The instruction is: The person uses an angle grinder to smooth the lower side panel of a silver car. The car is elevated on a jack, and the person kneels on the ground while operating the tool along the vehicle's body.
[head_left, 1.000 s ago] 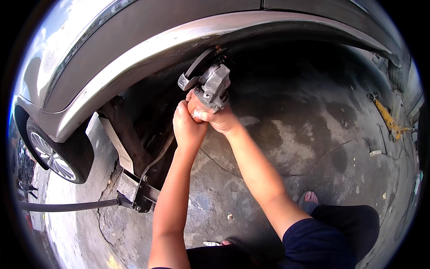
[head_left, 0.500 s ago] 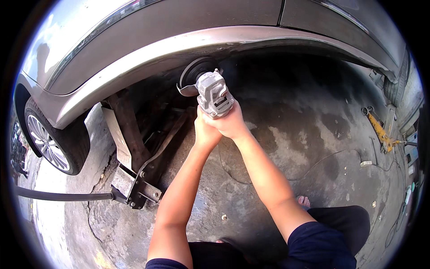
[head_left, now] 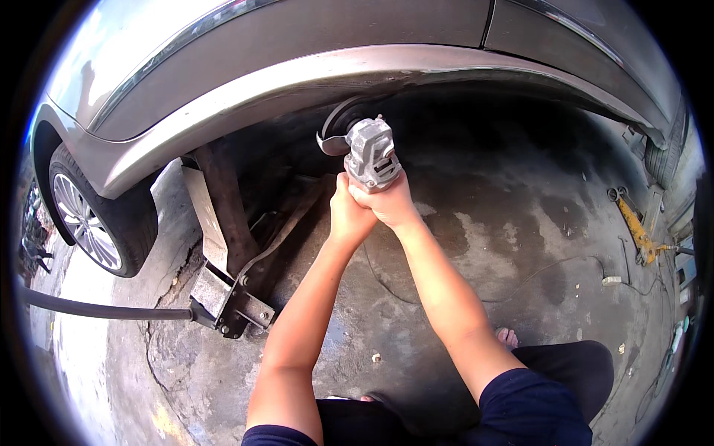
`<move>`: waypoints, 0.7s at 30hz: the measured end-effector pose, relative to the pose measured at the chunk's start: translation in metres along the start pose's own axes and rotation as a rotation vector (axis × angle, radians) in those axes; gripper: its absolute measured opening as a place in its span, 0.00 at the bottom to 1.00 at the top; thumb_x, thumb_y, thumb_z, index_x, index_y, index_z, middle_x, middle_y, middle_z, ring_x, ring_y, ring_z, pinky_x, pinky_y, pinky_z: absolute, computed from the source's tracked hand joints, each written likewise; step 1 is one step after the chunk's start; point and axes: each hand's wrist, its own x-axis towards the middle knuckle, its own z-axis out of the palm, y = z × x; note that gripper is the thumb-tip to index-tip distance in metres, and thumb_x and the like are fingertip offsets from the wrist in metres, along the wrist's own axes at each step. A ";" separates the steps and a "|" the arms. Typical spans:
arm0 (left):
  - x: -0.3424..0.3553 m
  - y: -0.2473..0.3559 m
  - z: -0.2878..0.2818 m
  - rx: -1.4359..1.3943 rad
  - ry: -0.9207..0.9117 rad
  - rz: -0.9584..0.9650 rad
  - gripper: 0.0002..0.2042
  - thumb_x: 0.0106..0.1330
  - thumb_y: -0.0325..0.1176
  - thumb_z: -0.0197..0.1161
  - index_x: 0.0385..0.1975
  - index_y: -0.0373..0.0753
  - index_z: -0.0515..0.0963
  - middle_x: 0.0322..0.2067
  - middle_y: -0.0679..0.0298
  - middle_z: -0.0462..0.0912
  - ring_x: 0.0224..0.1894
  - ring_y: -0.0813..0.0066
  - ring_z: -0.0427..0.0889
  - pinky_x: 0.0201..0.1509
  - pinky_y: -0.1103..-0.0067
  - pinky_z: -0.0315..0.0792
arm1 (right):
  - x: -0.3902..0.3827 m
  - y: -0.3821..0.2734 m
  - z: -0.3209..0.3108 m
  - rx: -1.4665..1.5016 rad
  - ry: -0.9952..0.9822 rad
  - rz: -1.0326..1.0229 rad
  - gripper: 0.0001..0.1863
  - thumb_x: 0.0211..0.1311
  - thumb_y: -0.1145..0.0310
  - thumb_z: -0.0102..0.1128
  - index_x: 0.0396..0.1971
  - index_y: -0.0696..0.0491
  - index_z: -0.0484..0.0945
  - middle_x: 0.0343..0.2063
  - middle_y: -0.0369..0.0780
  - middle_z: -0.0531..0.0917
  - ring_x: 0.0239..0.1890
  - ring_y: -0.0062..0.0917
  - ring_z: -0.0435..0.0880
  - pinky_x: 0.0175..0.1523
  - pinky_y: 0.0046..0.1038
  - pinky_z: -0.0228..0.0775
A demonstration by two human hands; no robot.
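Observation:
An angle grinder (head_left: 372, 152) with a grey, worn body is held out in front of me, both arms stretched forward. My left hand (head_left: 349, 214) and my right hand (head_left: 394, 202) are wrapped together round its handle, fingers closed. The grinder's dark disc (head_left: 346, 117) and its metal guard (head_left: 332, 143) are up at the lower edge of the car's sill (head_left: 297, 83). Part of the disc is lost in the shadow under the car, and I cannot tell whether it touches metal.
At the left a floor jack (head_left: 230, 297) stands under the raised silver-brown car, its long handle (head_left: 111, 312) reaching left. A car wheel (head_left: 89, 223) is beyond it. A cord (head_left: 535, 271) runs over the concrete. A yellow tool (head_left: 634, 227) lies at the right.
The whole view has shifted a little, so car and jack sit farther right in the picture. The grinder has moved with them, and less of its disc shows. Both hands keep their hold.

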 end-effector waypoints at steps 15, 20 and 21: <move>0.023 -0.039 0.017 0.074 0.066 0.206 0.32 0.59 0.38 0.76 0.61 0.34 0.68 0.52 0.47 0.84 0.56 0.47 0.85 0.57 0.67 0.77 | 0.024 0.026 -0.005 -0.047 -0.044 -0.008 0.36 0.42 0.74 0.81 0.55 0.59 0.76 0.49 0.38 0.85 0.52 0.21 0.83 0.62 0.29 0.74; 0.022 -0.027 0.021 0.029 0.027 0.114 0.32 0.59 0.36 0.75 0.61 0.33 0.68 0.51 0.44 0.84 0.55 0.46 0.86 0.55 0.67 0.78 | 0.016 0.017 -0.015 0.006 -0.012 -0.007 0.37 0.42 0.75 0.81 0.57 0.58 0.76 0.50 0.38 0.85 0.53 0.21 0.83 0.62 0.28 0.73; 0.026 -0.028 0.023 0.012 0.038 0.106 0.32 0.59 0.36 0.75 0.61 0.33 0.68 0.50 0.44 0.85 0.55 0.46 0.86 0.56 0.67 0.78 | 0.020 0.017 -0.017 0.005 -0.027 0.010 0.37 0.43 0.75 0.81 0.57 0.58 0.76 0.50 0.38 0.85 0.53 0.20 0.83 0.63 0.28 0.73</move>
